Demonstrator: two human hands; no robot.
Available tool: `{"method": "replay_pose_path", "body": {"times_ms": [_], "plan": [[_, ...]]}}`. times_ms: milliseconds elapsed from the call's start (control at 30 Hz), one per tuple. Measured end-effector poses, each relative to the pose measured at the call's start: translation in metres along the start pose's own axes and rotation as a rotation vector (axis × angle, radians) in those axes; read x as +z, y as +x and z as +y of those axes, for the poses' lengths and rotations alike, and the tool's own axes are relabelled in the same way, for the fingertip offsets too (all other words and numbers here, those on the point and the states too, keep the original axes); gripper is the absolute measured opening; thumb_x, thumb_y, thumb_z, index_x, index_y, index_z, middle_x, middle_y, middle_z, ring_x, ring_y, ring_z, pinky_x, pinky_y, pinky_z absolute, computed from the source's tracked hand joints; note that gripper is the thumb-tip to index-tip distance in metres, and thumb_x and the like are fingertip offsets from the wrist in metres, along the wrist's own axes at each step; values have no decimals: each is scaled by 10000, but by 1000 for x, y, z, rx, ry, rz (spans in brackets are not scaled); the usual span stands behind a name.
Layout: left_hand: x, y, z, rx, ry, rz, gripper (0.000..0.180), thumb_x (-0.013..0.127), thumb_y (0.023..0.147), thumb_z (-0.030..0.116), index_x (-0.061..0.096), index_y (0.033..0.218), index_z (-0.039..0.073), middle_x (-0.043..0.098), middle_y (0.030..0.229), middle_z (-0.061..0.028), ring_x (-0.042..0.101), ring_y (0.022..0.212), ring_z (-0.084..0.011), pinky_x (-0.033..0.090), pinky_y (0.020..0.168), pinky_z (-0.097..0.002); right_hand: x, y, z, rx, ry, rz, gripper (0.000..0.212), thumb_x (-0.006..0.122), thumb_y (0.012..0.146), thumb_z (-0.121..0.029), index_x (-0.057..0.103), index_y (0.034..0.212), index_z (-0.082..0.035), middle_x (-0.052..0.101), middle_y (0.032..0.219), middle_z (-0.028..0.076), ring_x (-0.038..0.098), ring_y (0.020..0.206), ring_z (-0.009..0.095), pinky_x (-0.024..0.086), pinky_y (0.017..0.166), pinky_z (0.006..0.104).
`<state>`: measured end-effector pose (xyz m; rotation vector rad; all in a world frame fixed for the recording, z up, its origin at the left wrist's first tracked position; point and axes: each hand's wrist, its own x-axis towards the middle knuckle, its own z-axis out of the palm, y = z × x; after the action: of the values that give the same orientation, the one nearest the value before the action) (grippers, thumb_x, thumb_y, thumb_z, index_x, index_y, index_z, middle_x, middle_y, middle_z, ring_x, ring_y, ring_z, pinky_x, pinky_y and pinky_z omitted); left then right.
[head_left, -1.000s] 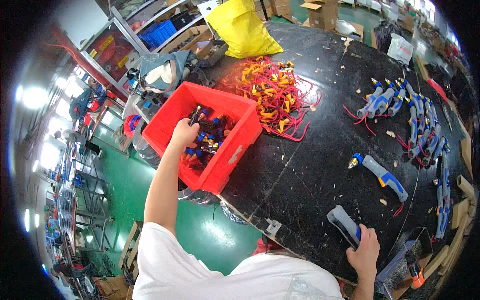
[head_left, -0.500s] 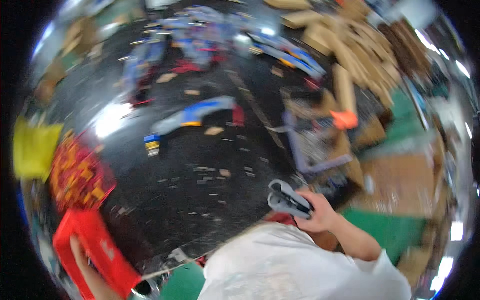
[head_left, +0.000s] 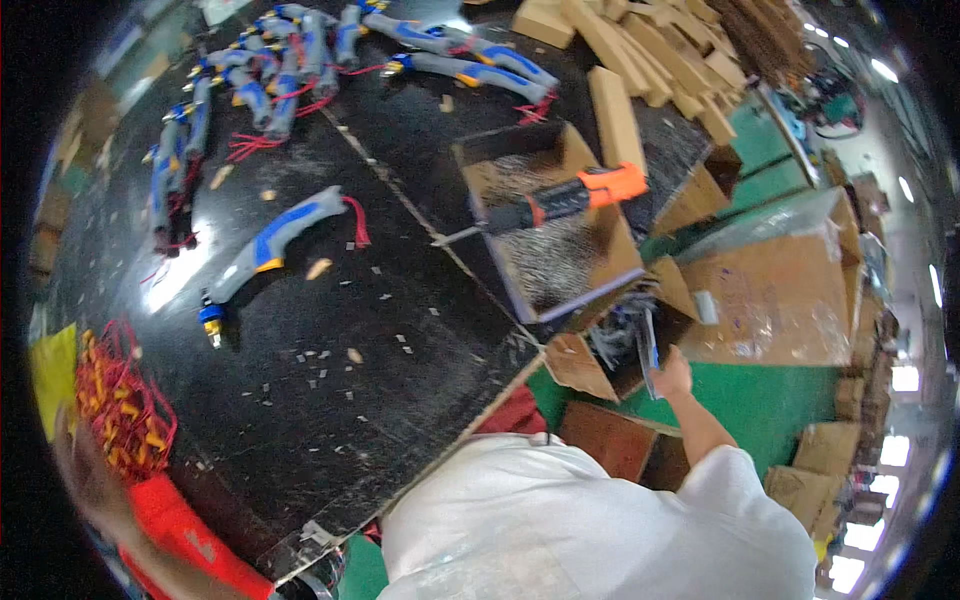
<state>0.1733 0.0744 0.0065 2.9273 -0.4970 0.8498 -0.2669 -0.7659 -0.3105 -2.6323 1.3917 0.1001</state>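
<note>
At the left rim my left hand [head_left: 88,475], somewhat blurred, has its fingers stretched out and seems to hold nothing. It is beside a heap of orange connectors with red wires [head_left: 125,410] and above a red bin [head_left: 185,530]. On the right, my right hand [head_left: 672,378] grips a thin grey plastic shell [head_left: 648,350], seen nearly edge-on, beside an open carton [head_left: 585,368] of dark parts. A grey and blue tool handle [head_left: 285,235] with a brass-and-blue tip and red wires lies on the black table [head_left: 300,420].
An orange and black electric screwdriver [head_left: 570,200] lies across a cardboard tray of small metal parts [head_left: 590,290]. Several similar handles [head_left: 285,70] lie at the far side. Narrow cardboard boxes [head_left: 640,50] are piled at the far right. A large carton [head_left: 770,300] stands over the green floor.
My right hand has moved from the table's edge to the right with the grey shell, to the carton. My left hand has risen from the red bin toward the connectors. The view has turned.
</note>
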Motion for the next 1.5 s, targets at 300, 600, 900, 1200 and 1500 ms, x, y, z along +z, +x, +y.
{"method": "replay_pose_path", "body": {"times_ms": [300, 600, 900, 1200, 1500], "plan": [[190, 73, 248, 94, -297, -273, 690, 857, 773, 277, 577, 1373, 82, 571, 1372, -188, 545, 1267, -403, 441, 1084, -469, -60, -53, -160, -645, 349, -472, 98, 693, 829, -123, 729, 856, -35, 708, 770, 163, 694, 686, 354, 559, 628, 384], [205, 59, 265, 147, -442, -525, 506, 781, 847, 240, 596, 1273, 41, 619, 1134, -184, 616, 1064, -400, 512, 909, -461, -123, -76, -363, -1091, 960, -102, 219, 749, 757, 15, 716, 968, -35, 655, 707, 81, 629, 564, 205, 505, 513, 323], [95, 19, 277, 263, -652, -981, 510, 718, 815, 92, 555, 1261, -95, 595, 1066, -270, 586, 974, -478, 492, 862, -476, -114, -72, -455, -1071, 1010, 71, 477, 841, 781, -164, 647, 1211, -92, 606, 1182, 118, 624, 1048, 319, 546, 849, 404], [111, -7, 289, 344, -679, -1101, 454, 737, 844, 178, 628, 1232, -31, 640, 1050, -213, 617, 936, -395, 507, 812, -459, -88, -70, -452, -782, 1138, -427, 288, 782, 886, -181, 698, 1128, -48, 718, 946, 129, 698, 763, 256, 563, 707, 358], [139, -46, 356, 303, -480, -521, 598, 843, 750, 203, 598, 1255, 0, 621, 1132, -203, 583, 1056, -417, 480, 951, -500, -88, -58, -460, -545, 1130, -703, 414, 736, 922, -147, 605, 1299, -34, 740, 919, 149, 710, 800, 162, 569, 739, 322]]}}
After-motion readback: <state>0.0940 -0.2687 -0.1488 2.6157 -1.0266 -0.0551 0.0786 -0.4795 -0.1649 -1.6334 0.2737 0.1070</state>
